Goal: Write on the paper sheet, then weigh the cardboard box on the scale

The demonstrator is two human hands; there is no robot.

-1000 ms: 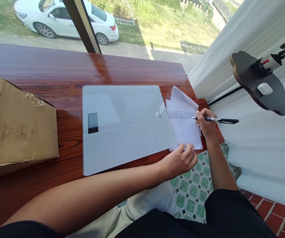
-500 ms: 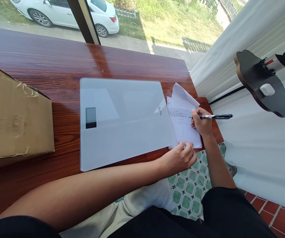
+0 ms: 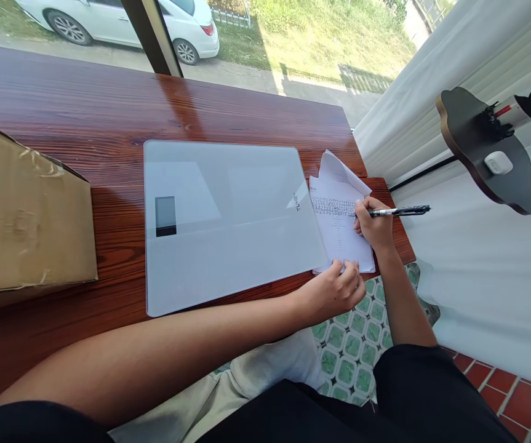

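Over on the left, a brown cardboard box (image 3: 25, 215) sits on the shiny red-brown wooden table (image 3: 108, 104). Next to it, in the middle, lies a flat white glass board (image 3: 228, 221) with a small dark window (image 3: 165, 216) on it.

Just right of the board are some white paper sheets (image 3: 341, 231), near the table's right corner. One edge of them is tucked a little under the board. Rows of small print run across the upper part of the top sheet.

The left hand (image 3: 334, 292) reaches across from the left side. Its fingers are curled, and the fingertips (image 3: 348, 267) pinch the near edge of the sheets, at the table's front edge. This keeps the paper from sliding.

The right hand (image 3: 375, 224) is closed around a black pen (image 3: 397, 211). The pen lies low, and its tip touches the paper just under the printed rows. It looks like writing or marking.

To do this well, I think the left hand should press the paper flat and stay out of the pen's way. The right hand should hold the pen firmly but not too tight, and make small, slow strokes. The paper is close to the table's edge, so a hard push could crumple it or slide it off.

Far right, a dark wavy-edged board (image 3: 487, 154) sticks out by white curtains (image 3: 431, 80).
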